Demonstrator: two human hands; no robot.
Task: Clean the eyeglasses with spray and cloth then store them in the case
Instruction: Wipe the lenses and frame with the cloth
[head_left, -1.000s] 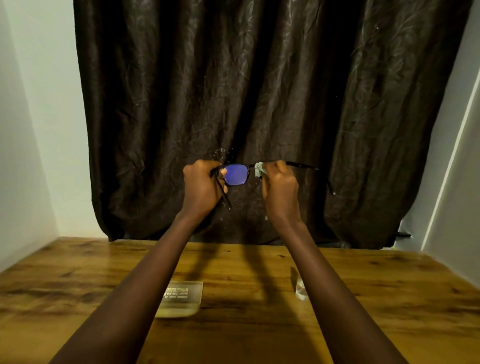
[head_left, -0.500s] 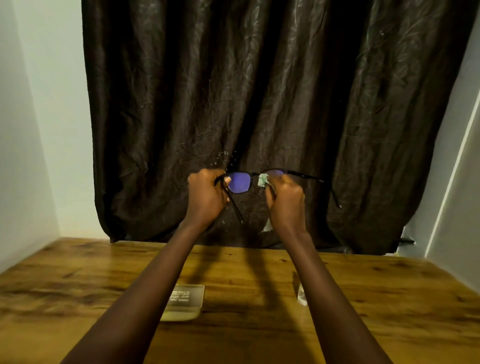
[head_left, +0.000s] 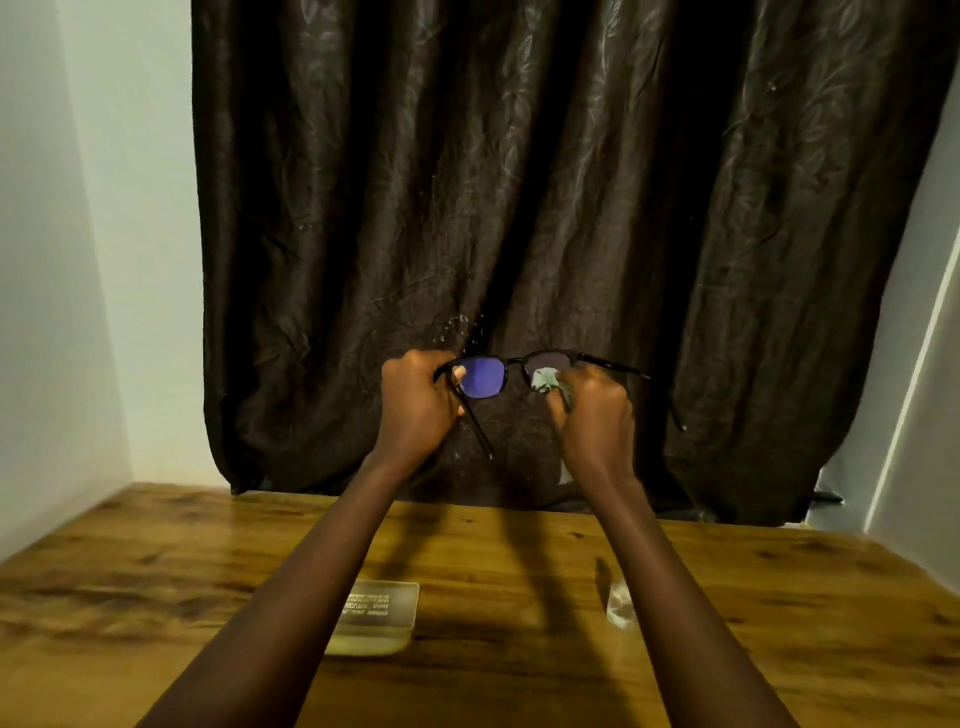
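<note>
I hold black-framed eyeglasses (head_left: 485, 378) up in front of the dark curtain, their left lens glinting blue. My left hand (head_left: 415, 402) grips the frame at its left corner, with one temple arm hanging down beside it. My right hand (head_left: 597, 402) pinches a small pale green cloth (head_left: 545, 379) against the right lens. A translucent case (head_left: 382, 616) lies on the wooden table below my left forearm. A small clear spray bottle (head_left: 618, 605) stands beside my right forearm, partly hidden by it.
The wooden table (head_left: 156, 597) runs to pale walls on both sides. A dark brown curtain (head_left: 519, 208) hangs behind its far edge.
The cloth has slid from the bridge onto the lower part of the right lens, so more of that lens shows. Both hands and the glasses sit slightly lower in view.
</note>
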